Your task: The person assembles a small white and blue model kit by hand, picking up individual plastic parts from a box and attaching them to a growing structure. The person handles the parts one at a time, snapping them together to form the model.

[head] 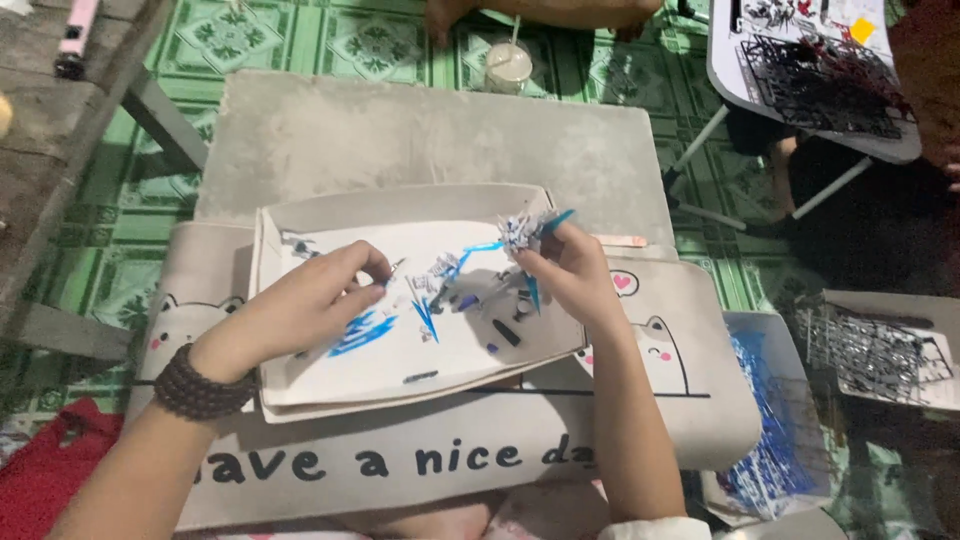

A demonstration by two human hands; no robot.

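While the left hand (pixel 320 295) pinches a thin tool (pixel 393 268), right-hand fingers (pixel 560 250) clasp a model figure (pixel 522 232), its blue blade (pixel 556 221) pointing up-right.

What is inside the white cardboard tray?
The white tray holds loose blue plastic pieces, small dark parts and some white bits. The left hand and right hand cover part of its floor; what lies beneath them is hidden.

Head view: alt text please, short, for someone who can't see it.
Seen from above, a person's right hand holds a small white and blue model piece over a shallow white tray of loose plastic parts, while the left hand pinches a thin tool. The tray rests on a lap desk printed with cartoon bears.
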